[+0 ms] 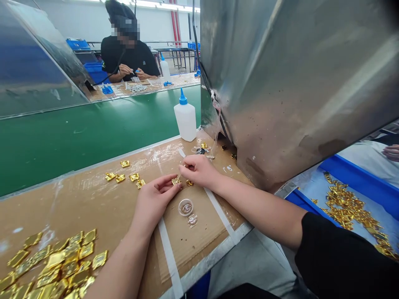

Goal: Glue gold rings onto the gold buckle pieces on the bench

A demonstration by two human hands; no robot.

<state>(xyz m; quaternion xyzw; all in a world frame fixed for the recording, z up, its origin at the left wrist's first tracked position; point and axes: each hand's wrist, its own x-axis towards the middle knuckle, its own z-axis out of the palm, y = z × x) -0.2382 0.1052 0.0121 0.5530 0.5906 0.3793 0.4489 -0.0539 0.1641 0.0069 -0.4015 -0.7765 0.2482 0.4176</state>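
Between its thumb and fingers my left hand (157, 195) holds a small gold metal piece (176, 181) just above the cardboard-covered bench. My right hand (199, 170) pinches a thin, pale stick (178, 176), its lower end at the gold piece. Close below my right hand lies another gold piece (189, 182). Nearer to me on the cardboard stands a small round clear cup (185, 207), with a shiny smear or clear film (192, 220) beside it. Several loose gold pieces (120, 178) lie left of my hands.
A heap of gold pieces (65, 265) covers the near left. A white bottle with a blue nozzle (185, 120) stands at the back, beside a large metal housing (280, 83). Right, a blue tray (368, 178) holds many gold parts. Across the green belt (93, 141) a person (127, 54) works.
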